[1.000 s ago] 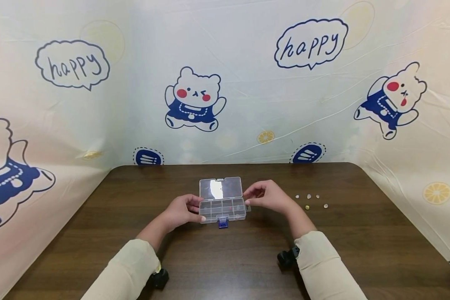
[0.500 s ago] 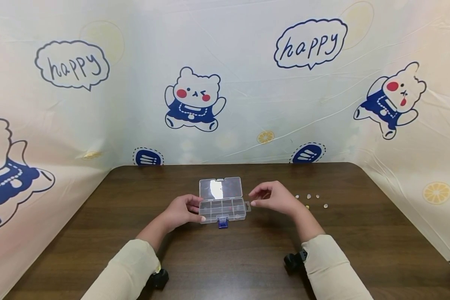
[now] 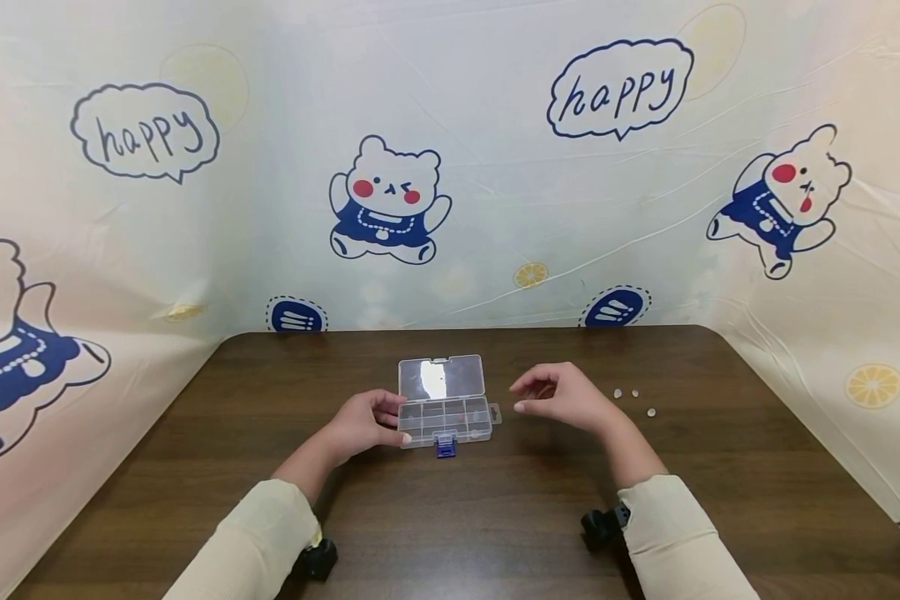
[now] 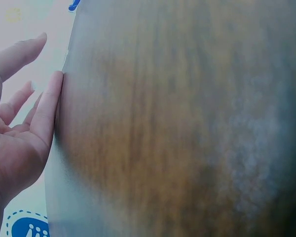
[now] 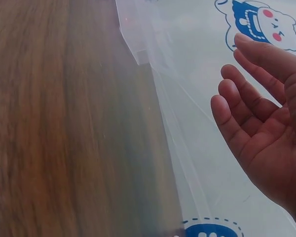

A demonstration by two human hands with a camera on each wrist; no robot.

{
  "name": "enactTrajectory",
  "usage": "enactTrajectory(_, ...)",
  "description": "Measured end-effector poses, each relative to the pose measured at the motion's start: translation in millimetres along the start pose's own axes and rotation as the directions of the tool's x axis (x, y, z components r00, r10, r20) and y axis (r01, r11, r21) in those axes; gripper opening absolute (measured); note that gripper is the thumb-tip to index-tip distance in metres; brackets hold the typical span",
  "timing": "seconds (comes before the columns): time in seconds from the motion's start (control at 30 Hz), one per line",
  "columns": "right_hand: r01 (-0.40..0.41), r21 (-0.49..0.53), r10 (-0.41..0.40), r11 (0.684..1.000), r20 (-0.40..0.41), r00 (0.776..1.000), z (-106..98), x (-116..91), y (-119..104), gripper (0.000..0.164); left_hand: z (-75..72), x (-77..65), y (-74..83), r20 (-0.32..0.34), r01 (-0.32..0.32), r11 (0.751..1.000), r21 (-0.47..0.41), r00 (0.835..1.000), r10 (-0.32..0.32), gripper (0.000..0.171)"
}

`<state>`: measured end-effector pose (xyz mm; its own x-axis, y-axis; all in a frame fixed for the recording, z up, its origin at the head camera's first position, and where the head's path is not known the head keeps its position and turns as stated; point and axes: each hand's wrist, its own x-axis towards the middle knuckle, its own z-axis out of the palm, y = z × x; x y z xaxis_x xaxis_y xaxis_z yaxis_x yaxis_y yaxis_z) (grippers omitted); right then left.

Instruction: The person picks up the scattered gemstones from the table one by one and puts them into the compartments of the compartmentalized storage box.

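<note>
A clear plastic compartment box (image 3: 444,421) lies in the middle of the table with its lid (image 3: 461,377) folded back. A blue latch (image 3: 446,446) hangs at its front. My left hand (image 3: 358,427) holds the box's left end, thumb at the front corner and fingers farther back. My right hand (image 3: 564,398) hovers right of the box, fingers loosely bent, nothing between thumb and fingers. In the right wrist view that hand (image 5: 269,126) shows a bare palm, and part of the clear box (image 5: 130,29) appears at the top.
Small pale bead-like pieces (image 3: 618,393) lie on the brown table (image 3: 450,525) beyond my right hand. Tiny reddish specks show inside the box's compartments. A printed cloth (image 3: 495,183) with cartoon bears hangs behind the table.
My right hand has drawn away from the box to the right, now covering two of the small pieces seen before. The left hand and box stay put.
</note>
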<state>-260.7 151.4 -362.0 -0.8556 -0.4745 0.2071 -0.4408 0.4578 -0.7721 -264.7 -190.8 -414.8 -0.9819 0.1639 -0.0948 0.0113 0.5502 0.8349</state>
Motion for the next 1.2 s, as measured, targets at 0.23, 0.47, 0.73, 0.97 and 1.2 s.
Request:
enactTrajectory(0.23, 0.004, 0.01, -0.004, 1.0, -0.02, 1.0, -5.6, -3.5, 7.0, 0.019, -0.4, -0.1, 0.2, 0.006, -0.002, 1.0, -0.011, 1.0, 0.002, 0.061)
enactTrajectory(0.47, 0.014, 0.021, -0.013, 1.0, -0.031, 0.999, -12.4, -7.2, 19.5, 0.021, -0.4, -0.9, 0.3, 0.007, -0.004, 1.0, -0.009, 1.0, 0.004, 0.061)
enactTrajectory(0.73, 0.013, 0.014, -0.013, 1.0, -0.051, 0.999, -20.7, -14.9, 23.0, 0.02, 0.4, -0.7, 0.1, 0.001, 0.002, 1.0, -0.019, 1.0, -0.002, 0.061)
enactTrajectory(0.97, -0.005, 0.009, 0.006, 1.0, -0.063, 0.998, -25.9, -21.2, 26.0, 0.022, 0.2, -0.2, -1.7, 0.006, -0.004, 1.0, -0.024, 1.0, 0.004, 0.061)
enactTrajectory(1.2, -0.005, 0.005, 0.005, 1.0, -0.074, 0.997, -31.1, -26.6, 31.5, 0.022, 0.2, 0.2, -2.1, 0.011, -0.013, 0.999, -0.041, 1.0, 0.013, 0.063)
